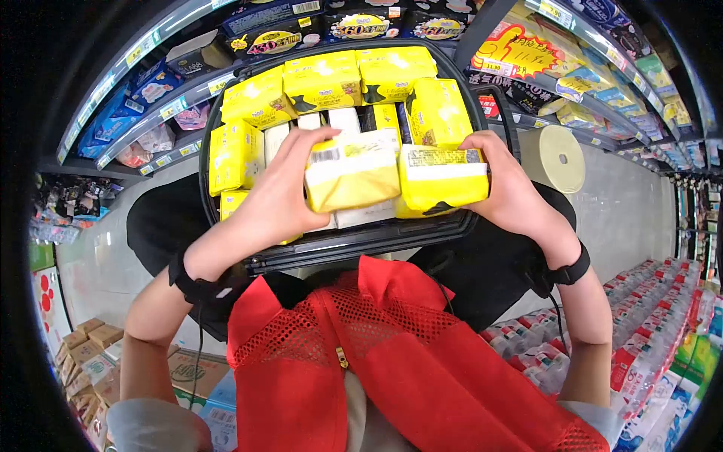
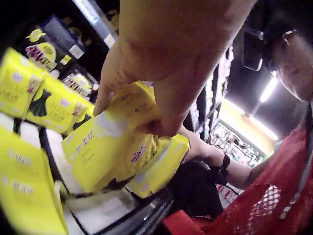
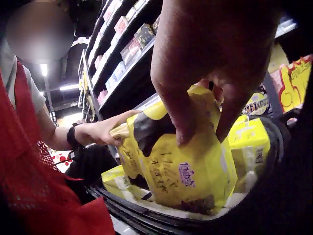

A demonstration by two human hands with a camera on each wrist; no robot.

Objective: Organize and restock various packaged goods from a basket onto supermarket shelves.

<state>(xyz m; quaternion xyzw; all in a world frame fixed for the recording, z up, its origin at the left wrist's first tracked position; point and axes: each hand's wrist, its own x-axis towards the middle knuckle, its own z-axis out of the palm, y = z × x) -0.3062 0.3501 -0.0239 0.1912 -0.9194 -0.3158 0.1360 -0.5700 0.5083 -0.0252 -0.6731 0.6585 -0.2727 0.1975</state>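
In the head view, my left hand (image 1: 282, 177) grips a yellow plastic-wrapped pack (image 1: 354, 188) with a barcode, thumb at the near side and fingers over the far edge. Beside it, my right hand (image 1: 512, 184) holds a second yellow pack (image 1: 444, 192) by its right end. The two packs sit side by side above a black basket (image 1: 331, 252). More yellow packs (image 1: 324, 79) line the basket's far and left sides, with white-sided packs (image 1: 343, 120) in the middle. From the right wrist view, thumb and fingers pinch the right-hand pack (image 3: 190, 166), its film wrinkled.
Shelves of packaged goods (image 1: 361, 26) with price labels stand behind the basket and to both sides. A cream round stool (image 1: 553, 158) is at the right. Shrink-wrapped bottles (image 1: 640, 316) stack at the lower right, cardboard boxes (image 1: 90, 346) at the lower left.
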